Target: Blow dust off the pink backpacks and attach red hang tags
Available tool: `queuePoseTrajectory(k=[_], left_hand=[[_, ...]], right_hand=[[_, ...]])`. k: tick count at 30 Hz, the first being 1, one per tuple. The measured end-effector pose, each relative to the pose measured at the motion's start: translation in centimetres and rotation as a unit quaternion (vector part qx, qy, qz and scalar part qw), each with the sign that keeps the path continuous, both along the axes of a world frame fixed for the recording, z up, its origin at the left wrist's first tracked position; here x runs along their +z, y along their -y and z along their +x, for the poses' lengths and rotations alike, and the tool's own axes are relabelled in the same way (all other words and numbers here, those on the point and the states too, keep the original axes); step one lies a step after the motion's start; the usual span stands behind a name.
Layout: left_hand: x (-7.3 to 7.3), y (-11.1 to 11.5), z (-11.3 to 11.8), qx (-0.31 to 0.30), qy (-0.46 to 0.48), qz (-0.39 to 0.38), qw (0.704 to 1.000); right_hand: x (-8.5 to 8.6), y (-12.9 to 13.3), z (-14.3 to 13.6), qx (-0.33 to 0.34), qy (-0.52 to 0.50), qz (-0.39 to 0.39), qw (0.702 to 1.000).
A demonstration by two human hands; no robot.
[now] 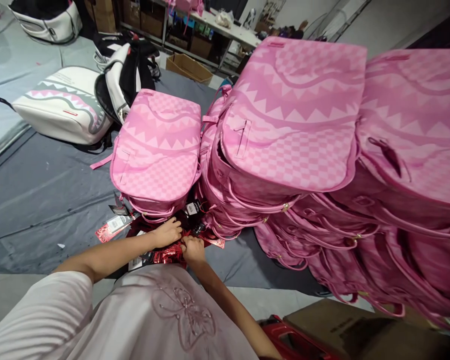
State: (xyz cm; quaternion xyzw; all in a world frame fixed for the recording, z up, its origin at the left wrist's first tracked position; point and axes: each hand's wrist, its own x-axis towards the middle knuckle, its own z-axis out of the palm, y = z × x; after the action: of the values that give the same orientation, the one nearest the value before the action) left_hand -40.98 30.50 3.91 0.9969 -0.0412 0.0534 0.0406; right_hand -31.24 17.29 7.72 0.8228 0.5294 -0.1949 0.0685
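Observation:
Close to my body, a pile of shiny red and black hang tags (165, 256) lies at the table's near edge. My left hand (168, 233) rests over the pile with its fingers curled in. Beside it, my right hand (193, 249) is closed, thumb and fingers pinched among the tags. What exactly the fingertips hold is too small to tell. Just beyond my hands a pink backpack (155, 145) lies on its back, its handle end towards me. A tag with a white label (119, 223) sticks out at the left.
Large pink backpacks (292, 115) are stacked high on the right, with more (416, 125) beside them. A white shark-mouth backpack (63, 105) and a black-and-white one (129, 75) lie at the left. Below right are a cardboard box (360, 330) and a red stool-like object (288, 337).

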Motion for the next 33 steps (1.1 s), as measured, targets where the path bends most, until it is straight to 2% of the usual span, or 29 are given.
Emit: queuePoseTrajectory(k=[4,8,13,15,17,20,23,26,28,31,33], left_hand=[[1.4,0.0,-0.9,0.009,0.014,-0.005,1.000],[2.7,1.7,-1.9,0.005,-0.015,-0.034,0.999],[3.9,3.3,-3.0,0.078,-0.081,-0.006,0.994],[4.8,2.7,-3.5,0.115,-0.094,-0.014,0.989],[5.8,1.7,-4.2,0.166,-0.091,-0.061,0.980],[7.5,0.4,-5.0,0.204,0.006,-0.208,0.957],[8.6,0.4,-4.7,0.190,0.164,-0.327,0.911],[9.5,1.2,-3.8,0.181,0.242,-0.407,0.862],[10.2,1.7,-3.5,0.193,0.283,-0.467,0.815],[11.7,1.7,-3.4,0.214,0.340,-0.535,0.743],[13.0,1.4,-3.3,0.220,0.343,-0.563,0.719]], right_hand=[[-0.3,0.1,-0.2,0.017,-0.005,0.011,1.000],[-0.6,0.6,-0.3,0.045,-0.009,0.018,0.999],[-1.8,2.0,0.5,0.136,-0.009,0.053,0.989],[-2.2,2.8,1.1,0.136,-0.009,0.063,0.989],[-2.0,3.5,1.7,0.118,-0.020,0.072,0.990],[0.3,3.5,2.5,0.103,-0.042,0.119,0.987],[4.8,1.8,3.1,0.106,-0.042,0.223,0.968],[8.5,-0.5,3.2,0.101,-0.033,0.294,0.950],[9.6,-1.4,3.0,0.090,-0.056,0.301,0.948],[10.1,-1.6,2.4,0.052,-0.108,0.329,0.937],[11.2,-1.5,2.4,0.026,-0.121,0.371,0.920]])
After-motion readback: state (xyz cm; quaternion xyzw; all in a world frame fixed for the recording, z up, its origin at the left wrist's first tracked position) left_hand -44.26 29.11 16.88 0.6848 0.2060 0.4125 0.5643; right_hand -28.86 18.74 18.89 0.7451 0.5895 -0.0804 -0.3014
